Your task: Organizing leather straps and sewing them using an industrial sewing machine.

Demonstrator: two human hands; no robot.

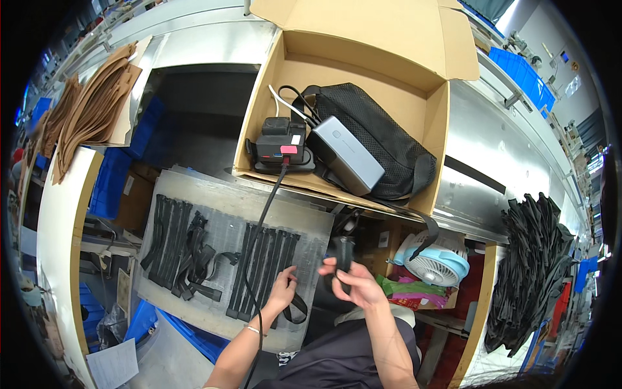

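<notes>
Right hand (pixel 361 288) pinches a black piece (pixel 344 254), seemingly working it; next needs steady fingers. Left hand's (pixel 282 293) grip I can't tell.

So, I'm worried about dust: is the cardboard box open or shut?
Open. The box has its lid swung back, baring the mesh bag.

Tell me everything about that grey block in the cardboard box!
The grey block is long and boxy, with smooth sides, rounded edges, a metal-like look and a small marking on its upward face. It lies slantwise in the open cardboard box, close against the black mesh bag. Cables meet its upper-left end.
</notes>
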